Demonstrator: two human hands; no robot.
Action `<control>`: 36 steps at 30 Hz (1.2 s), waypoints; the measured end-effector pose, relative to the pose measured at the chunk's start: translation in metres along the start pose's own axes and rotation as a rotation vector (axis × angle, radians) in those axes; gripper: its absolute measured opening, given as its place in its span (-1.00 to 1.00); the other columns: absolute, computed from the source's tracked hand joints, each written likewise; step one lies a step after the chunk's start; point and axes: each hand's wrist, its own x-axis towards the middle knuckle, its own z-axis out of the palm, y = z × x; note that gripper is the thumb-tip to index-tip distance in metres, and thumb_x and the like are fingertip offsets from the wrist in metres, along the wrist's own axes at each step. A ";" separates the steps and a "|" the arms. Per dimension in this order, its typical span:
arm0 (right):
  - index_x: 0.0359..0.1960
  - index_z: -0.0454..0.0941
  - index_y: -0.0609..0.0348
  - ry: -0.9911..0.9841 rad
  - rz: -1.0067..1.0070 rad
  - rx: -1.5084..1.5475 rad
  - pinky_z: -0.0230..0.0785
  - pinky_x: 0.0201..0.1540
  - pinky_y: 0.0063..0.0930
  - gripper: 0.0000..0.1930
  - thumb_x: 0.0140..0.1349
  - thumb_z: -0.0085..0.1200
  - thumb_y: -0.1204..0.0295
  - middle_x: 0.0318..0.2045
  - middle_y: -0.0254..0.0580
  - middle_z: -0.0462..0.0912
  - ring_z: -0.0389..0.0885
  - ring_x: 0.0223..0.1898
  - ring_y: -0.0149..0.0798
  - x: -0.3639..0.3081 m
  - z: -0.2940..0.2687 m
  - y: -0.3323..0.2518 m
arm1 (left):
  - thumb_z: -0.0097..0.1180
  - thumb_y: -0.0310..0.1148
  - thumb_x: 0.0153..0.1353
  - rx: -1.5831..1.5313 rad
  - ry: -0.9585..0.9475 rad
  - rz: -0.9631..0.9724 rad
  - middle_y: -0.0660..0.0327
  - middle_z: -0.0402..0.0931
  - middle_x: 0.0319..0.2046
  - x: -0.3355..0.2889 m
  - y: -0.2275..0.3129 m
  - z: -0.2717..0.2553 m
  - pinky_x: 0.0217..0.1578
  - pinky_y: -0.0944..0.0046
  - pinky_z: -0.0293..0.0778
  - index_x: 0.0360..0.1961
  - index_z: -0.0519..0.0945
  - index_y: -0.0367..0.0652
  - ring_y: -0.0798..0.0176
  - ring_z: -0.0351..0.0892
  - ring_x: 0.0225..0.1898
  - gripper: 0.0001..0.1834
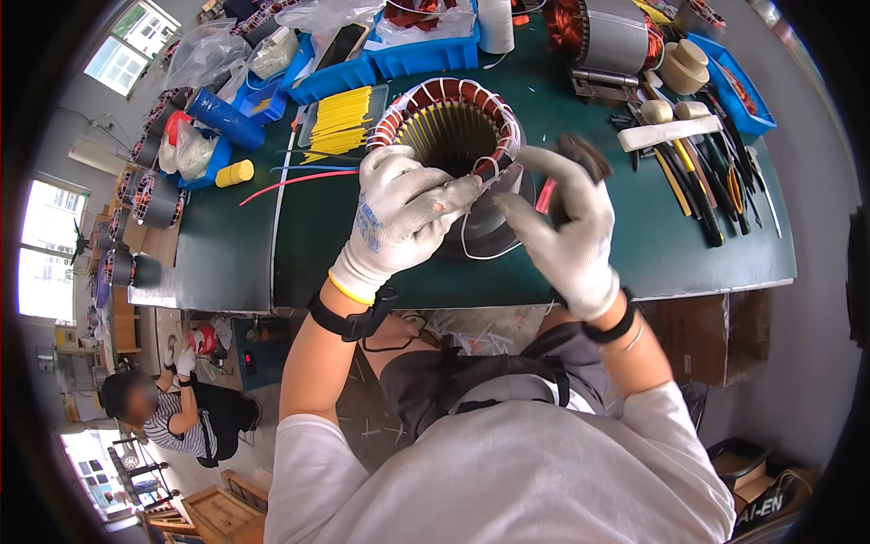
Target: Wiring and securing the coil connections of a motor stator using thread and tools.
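Observation:
A motor stator (450, 136) stands on the green table in front of me, its copper-red end winding laced round with white cord. My left hand (399, 213), in a white glove, lies against the near left rim. Its fingers are closed at a white cord (467, 231), which loops over the winding and hangs down the stator's side. To the right of the stator is my gloved right hand (571, 227), fingers curled round a dark tool with a red part (546, 195). Motion blur and the fingers hide the tool's kind.
Yellow strips (340, 122) lie left of the stator, with red and blue sleeves (299, 186) nearby. Blue bins (426, 56) line the back. Hand tools (698, 172) and a second stator (616, 36) are at the right. Another person (186, 412) works at far left.

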 end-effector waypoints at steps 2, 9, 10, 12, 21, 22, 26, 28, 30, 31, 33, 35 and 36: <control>-0.11 0.53 0.25 0.036 0.274 0.094 0.51 -0.26 -0.36 -0.56 0.01 0.47 0.40 -0.33 -0.13 0.66 0.66 -0.36 -0.23 -0.020 0.012 -0.008 | 0.33 -0.41 -0.05 0.003 -0.009 0.003 0.42 0.57 -0.31 -0.003 0.000 0.000 0.01 0.01 0.32 -0.02 0.71 0.22 0.19 0.46 -0.26 -0.52; -0.10 0.53 0.28 -0.036 0.366 0.201 0.56 -0.23 -0.35 -0.76 0.19 0.19 0.59 -0.31 -0.01 0.67 0.73 -0.30 -0.17 -0.062 0.034 -0.008 | 0.29 -0.33 0.05 0.061 -0.003 -0.029 0.42 0.54 -0.33 0.003 0.005 -0.004 0.06 -0.01 0.31 0.01 0.70 0.20 0.21 0.46 -0.23 -0.58; -0.08 0.52 0.27 -0.036 0.433 0.231 0.54 -0.26 -0.39 -0.74 0.18 0.18 0.60 -0.30 -0.03 0.66 0.70 -0.35 -0.20 -0.062 0.033 -0.007 | 0.31 -0.37 0.06 0.027 -0.017 -0.015 0.40 0.56 -0.29 0.005 0.006 -0.005 0.07 -0.04 0.32 -0.04 0.69 0.16 0.17 0.47 -0.23 -0.62; -0.05 0.51 0.28 -0.122 0.590 0.067 0.51 -0.26 -0.38 -0.70 0.16 0.19 0.58 -0.36 -0.10 0.62 0.65 -0.38 -0.20 -0.060 0.029 -0.007 | 0.35 -0.41 0.04 0.014 -0.071 -0.023 0.39 0.59 -0.27 0.008 0.009 -0.009 0.06 -0.04 0.33 -0.07 0.67 0.14 0.16 0.48 -0.24 -0.63; 0.00 0.51 0.29 -0.092 0.515 0.203 0.51 -0.22 -0.42 -0.66 0.19 0.26 0.51 -0.25 -0.05 0.68 0.70 -0.30 -0.25 -0.065 0.028 -0.012 | 0.41 -0.42 -0.04 0.019 -0.056 -0.047 0.47 0.60 -0.34 0.007 0.010 -0.010 0.05 0.05 0.30 -0.08 0.69 0.21 0.24 0.48 -0.26 -0.57; 0.00 0.51 0.29 -0.256 0.476 0.184 0.51 -0.22 -0.41 -0.65 0.19 0.25 0.50 -0.24 -0.05 0.67 0.69 -0.32 -0.24 -0.066 0.022 -0.011 | 0.41 -0.42 -0.04 0.021 -0.050 -0.044 0.47 0.60 -0.34 0.006 0.009 -0.010 0.05 0.05 0.30 -0.08 0.69 0.21 0.24 0.48 -0.26 -0.57; -0.02 0.49 0.30 -0.307 0.276 0.031 0.47 -0.20 -0.38 -0.61 0.14 0.31 0.46 -0.30 -0.07 0.66 0.64 -0.32 -0.24 -0.066 0.012 -0.014 | 0.40 -0.41 -0.03 0.023 -0.046 -0.044 0.49 0.59 -0.34 0.006 0.009 -0.009 0.06 0.04 0.29 -0.07 0.68 0.23 0.24 0.47 -0.26 -0.56; 0.00 0.46 0.27 -0.058 0.252 -0.128 0.47 -0.24 -0.44 -0.56 0.12 0.36 0.45 -0.32 -0.14 0.66 0.64 -0.30 -0.37 -0.064 0.022 -0.017 | 0.39 -0.41 -0.02 0.031 -0.043 -0.043 0.49 0.59 -0.34 0.005 0.009 -0.009 0.06 0.04 0.29 -0.06 0.68 0.23 0.24 0.47 -0.26 -0.56; -0.03 0.46 0.28 -0.022 0.394 0.042 0.49 -0.26 -0.43 -0.58 0.14 0.37 0.44 -0.28 -0.12 0.66 0.64 -0.33 -0.33 -0.062 0.038 -0.018 | 0.39 -0.41 -0.01 0.035 -0.039 -0.035 0.49 0.59 -0.34 0.005 0.009 -0.009 0.05 0.05 0.30 -0.06 0.67 0.23 0.24 0.47 -0.25 -0.56; -0.05 0.46 0.29 -0.034 0.554 0.258 0.51 -0.27 -0.41 -0.59 0.15 0.37 0.43 -0.25 -0.09 0.66 0.64 -0.37 -0.30 -0.062 0.044 -0.017 | 0.39 -0.41 -0.01 0.039 -0.040 -0.030 0.49 0.59 -0.34 0.006 0.009 -0.009 0.05 0.05 0.30 -0.06 0.67 0.23 0.24 0.47 -0.25 -0.56; 0.00 0.46 0.30 -0.042 0.635 0.264 0.52 -0.21 -0.41 -0.61 0.18 0.31 0.49 -0.25 -0.10 0.65 0.65 -0.30 -0.29 -0.064 0.047 -0.016 | 0.39 -0.41 -0.02 0.026 -0.033 -0.027 0.49 0.59 -0.35 0.006 0.008 -0.009 0.05 0.05 0.30 -0.05 0.67 0.23 0.24 0.47 -0.26 -0.55; 0.06 0.48 0.28 -0.146 0.527 0.156 0.50 -0.25 -0.41 -0.64 0.22 0.19 0.55 -0.29 -0.12 0.65 0.65 -0.34 -0.30 -0.067 0.034 -0.017 | 0.39 -0.41 -0.02 0.028 -0.035 -0.026 0.47 0.58 -0.33 0.006 0.008 -0.009 0.05 0.04 0.31 -0.06 0.69 0.22 0.23 0.47 -0.25 -0.57; -0.01 0.57 0.27 -0.287 0.535 0.118 0.45 -0.32 -0.45 -0.72 0.22 0.07 0.61 -0.31 -0.18 0.65 0.60 -0.40 -0.38 -0.068 0.024 -0.019 | 0.38 -0.40 -0.02 0.024 -0.034 -0.025 0.46 0.58 -0.31 0.006 0.008 -0.009 0.05 0.03 0.32 -0.08 0.70 0.21 0.23 0.48 -0.25 -0.58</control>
